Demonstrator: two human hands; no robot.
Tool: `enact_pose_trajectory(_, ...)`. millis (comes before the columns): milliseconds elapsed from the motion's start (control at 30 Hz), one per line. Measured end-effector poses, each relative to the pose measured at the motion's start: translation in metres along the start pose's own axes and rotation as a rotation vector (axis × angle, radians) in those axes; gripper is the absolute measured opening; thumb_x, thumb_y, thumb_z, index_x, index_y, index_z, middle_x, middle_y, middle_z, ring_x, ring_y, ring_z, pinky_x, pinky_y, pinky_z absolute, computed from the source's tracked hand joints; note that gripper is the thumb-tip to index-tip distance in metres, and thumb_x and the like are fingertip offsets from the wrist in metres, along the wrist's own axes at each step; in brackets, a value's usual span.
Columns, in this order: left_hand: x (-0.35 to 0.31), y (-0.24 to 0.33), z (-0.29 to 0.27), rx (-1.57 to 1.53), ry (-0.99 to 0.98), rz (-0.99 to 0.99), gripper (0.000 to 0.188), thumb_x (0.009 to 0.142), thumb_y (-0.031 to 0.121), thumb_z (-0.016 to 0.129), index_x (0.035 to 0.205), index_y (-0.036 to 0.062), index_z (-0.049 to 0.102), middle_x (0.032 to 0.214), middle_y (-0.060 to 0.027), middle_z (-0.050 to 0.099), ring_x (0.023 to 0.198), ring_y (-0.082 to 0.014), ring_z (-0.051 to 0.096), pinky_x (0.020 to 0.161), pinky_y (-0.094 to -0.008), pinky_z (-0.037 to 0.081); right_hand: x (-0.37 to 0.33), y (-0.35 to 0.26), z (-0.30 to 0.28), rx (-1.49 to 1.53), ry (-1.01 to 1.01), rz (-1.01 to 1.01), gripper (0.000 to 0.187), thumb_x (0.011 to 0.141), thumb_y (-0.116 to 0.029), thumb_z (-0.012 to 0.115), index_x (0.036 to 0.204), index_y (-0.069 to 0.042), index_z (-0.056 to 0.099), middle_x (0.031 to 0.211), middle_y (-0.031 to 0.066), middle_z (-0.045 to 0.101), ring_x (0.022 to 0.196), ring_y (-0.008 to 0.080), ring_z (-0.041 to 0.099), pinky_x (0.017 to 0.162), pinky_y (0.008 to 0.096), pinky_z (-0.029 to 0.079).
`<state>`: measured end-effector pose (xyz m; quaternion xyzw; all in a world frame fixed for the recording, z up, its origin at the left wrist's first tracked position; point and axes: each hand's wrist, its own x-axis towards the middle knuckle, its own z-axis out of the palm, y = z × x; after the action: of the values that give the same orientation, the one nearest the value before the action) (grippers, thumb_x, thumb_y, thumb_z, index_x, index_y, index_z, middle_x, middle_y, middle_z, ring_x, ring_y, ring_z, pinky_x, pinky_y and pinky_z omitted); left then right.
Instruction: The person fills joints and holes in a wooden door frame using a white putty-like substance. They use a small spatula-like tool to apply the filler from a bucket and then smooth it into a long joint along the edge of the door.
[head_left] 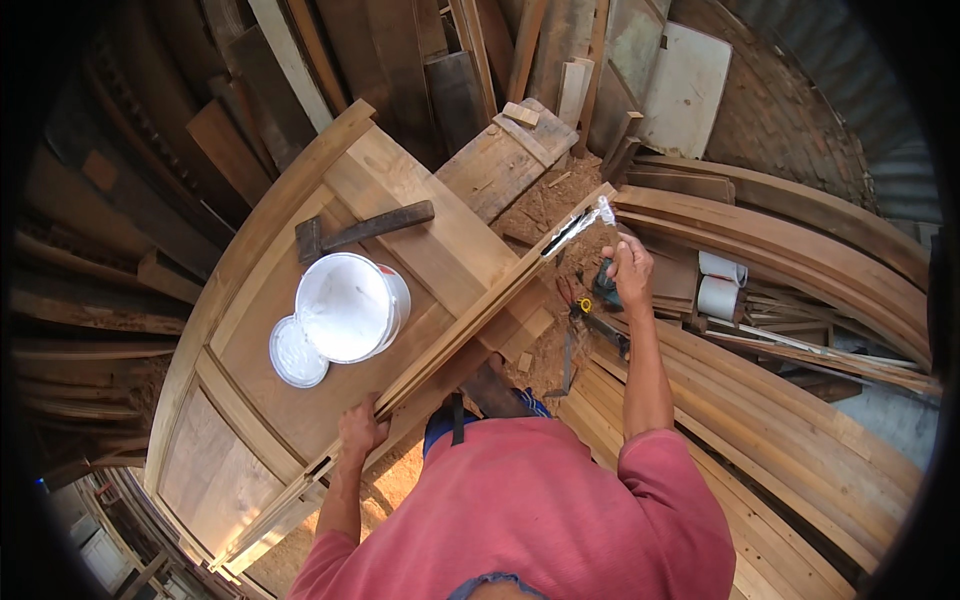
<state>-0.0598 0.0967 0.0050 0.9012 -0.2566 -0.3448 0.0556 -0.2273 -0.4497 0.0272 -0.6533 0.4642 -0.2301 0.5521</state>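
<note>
A panelled wooden door [440, 235] lies in front of me. My left hand [362, 428] is closed on its near edge, fingers curled over the rim. My right hand [630, 268] pinches a thin stick-like applicator [612, 238] at the door's right end; its exact kind is hard to make out. White paste [575, 232] is smeared around a dark slot in that edge, up to the applicator's tip. On the door stands an open white bucket [398, 305] with white paste inside. Its paste-coated lid [298, 352] lies against it, and a hammer [380, 225] rests behind.
Long planks [760, 400] are stacked at my right, beside curved boards [780, 225]. Pliers [567, 292] and a dark green power tool [605, 285] lie below my right hand. Boards lean at the back around a low wooden bench [500, 165]. Sawdust [535, 215] covers the ground.
</note>
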Motion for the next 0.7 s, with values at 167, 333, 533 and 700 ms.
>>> enact_pose_trajectory(167,0.003,0.001,-0.003,-0.008,0.016,0.017,0.052,0.079,0.031,0.078,0.127,0.0202,0.063,0.095,-0.0193,0.075,0.091,-0.0426,0.071,0.084,-0.0527,0.056,0.009,0.031,-0.009,-0.221,0.095,0.03,0.036,0.107,-0.02,0.044,0.124,0.002,0.067,0.091,0.0066,0.072,0.056,0.0071,0.057,0.053,0.0233,0.047)
enact_pose_trajectory(333,0.002,0.003,-0.004,0.004,0.012,0.01,0.053,0.078,0.032,0.078,0.127,0.0194,0.063,0.096,-0.0195,0.075,0.091,-0.0414,0.072,0.083,-0.0519,0.057,0.002,0.046,-0.002,-0.175,0.056,0.139,0.036,0.105,-0.02,0.046,0.124,0.001,0.068,0.087,0.0103,0.075,0.054,0.0124,0.062,0.054,0.0284,0.051)
enact_pose_trajectory(533,0.004,0.002,-0.005,0.021,-0.009,0.005,0.054,0.078,0.033,0.079,0.128,0.0186,0.062,0.096,-0.0194,0.075,0.091,-0.0418,0.072,0.084,-0.0519,0.057,-0.007,0.04,-0.008,-0.17,-0.058,0.136,0.038,0.105,-0.022,0.049,0.127,0.001,0.068,0.093,0.0071,0.074,0.056,0.007,0.057,0.049,0.0234,0.045)
enact_pose_trajectory(700,0.004,0.0,-0.002,0.008,-0.006,0.008,0.055,0.079,0.033,0.079,0.129,0.0186,0.062,0.095,-0.0199,0.075,0.09,-0.0424,0.072,0.085,-0.0524,0.057,-0.018,0.031,-0.006,0.001,-0.093,0.186,0.036,0.104,-0.021,0.051,0.125,0.002,0.069,0.089,0.0075,0.074,0.056,0.0079,0.058,0.053,0.0261,0.048)
